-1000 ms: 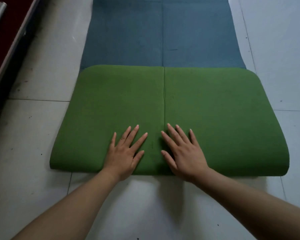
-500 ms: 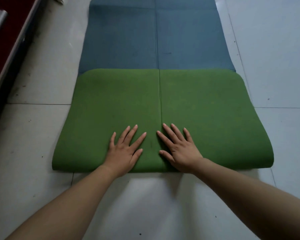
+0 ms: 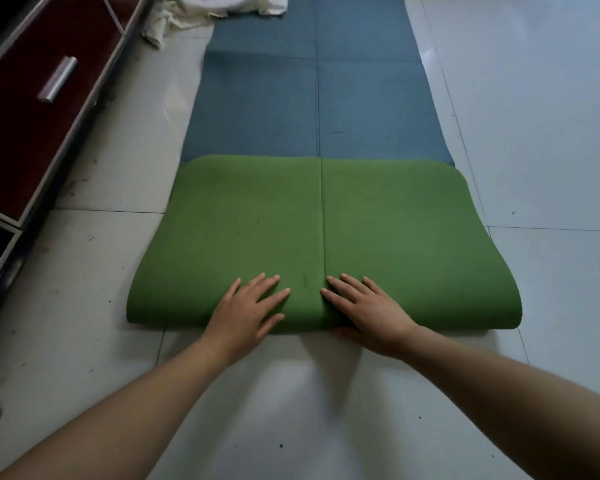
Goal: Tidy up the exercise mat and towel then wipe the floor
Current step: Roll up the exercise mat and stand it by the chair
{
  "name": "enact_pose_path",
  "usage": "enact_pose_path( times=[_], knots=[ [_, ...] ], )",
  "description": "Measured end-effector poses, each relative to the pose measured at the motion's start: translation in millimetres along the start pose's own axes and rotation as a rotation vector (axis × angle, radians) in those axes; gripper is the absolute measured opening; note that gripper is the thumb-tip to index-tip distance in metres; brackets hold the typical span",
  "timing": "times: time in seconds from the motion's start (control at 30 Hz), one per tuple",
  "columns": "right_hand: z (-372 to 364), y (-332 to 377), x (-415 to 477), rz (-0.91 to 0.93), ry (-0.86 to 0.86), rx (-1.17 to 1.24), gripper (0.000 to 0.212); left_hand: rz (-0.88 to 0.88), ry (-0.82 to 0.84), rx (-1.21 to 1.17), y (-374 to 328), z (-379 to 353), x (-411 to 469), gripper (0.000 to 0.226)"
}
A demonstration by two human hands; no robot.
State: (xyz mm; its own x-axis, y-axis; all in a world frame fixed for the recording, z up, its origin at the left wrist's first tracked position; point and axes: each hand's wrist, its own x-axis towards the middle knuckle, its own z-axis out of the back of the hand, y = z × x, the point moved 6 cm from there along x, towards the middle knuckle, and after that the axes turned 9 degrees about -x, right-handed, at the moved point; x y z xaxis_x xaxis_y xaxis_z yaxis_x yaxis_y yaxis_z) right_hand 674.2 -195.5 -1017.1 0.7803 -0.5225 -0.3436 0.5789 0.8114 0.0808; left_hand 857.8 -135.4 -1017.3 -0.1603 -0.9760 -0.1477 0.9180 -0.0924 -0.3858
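While the mat point(image 3: 378, 230) lies folded, each hand presses it.

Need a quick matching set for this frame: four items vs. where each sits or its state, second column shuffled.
1. left hand
2. towel
3. folded green mat section
4. drawer handle

A. crumpled at the mat's far end
B. on the red cabinet front, left
C. flat on the green fold's near edge
D. lying over the blue mat surface

Pairs: 1-C, 2-A, 3-D, 4-B
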Motion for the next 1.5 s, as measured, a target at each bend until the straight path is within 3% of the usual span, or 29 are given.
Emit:
enact_pose_path(
  times=[0.13, 0.33, 0.5, 0.6, 0.93, 1.17, 1.5],
  knots=[
    [19, -11, 1, -0.002, -0.056, 0.081, 0.064, 0.003, -0.090, -0.028, -4, 13, 0, 0.059],
    [63, -31, 8, 0.002, -0.222, 0.139, 0.060, -0.185, -0.135, 0.007, 2, 43, 19, 0.071],
    [95, -33, -2, -0.022, -0.484, 0.092, 0.055, -0.216, -0.152, -0.096, 6, 81, 32, 0.055],
    [108, -34, -9, -0.008, -0.541, 0.055, 0.051, -0.278, -0.168, -0.057, 0, 105, 39, 0.048],
    [181, -44, -22, -0.111, -0.724, 0.049, 0.033, -0.388, -0.144, 0.079, -11, 192, 53, 0.060],
    [204, -40, -22, -0.143, -0.719, 0.010, 0.027, -0.352, -0.303, 0.067, -15, 214, 44, 0.052],
    [201, -20, -45, -0.109, -0.643, 0.042, 0.031, -0.359, -0.223, -0.057, -22, 210, 19, 0.051]
  ],
)
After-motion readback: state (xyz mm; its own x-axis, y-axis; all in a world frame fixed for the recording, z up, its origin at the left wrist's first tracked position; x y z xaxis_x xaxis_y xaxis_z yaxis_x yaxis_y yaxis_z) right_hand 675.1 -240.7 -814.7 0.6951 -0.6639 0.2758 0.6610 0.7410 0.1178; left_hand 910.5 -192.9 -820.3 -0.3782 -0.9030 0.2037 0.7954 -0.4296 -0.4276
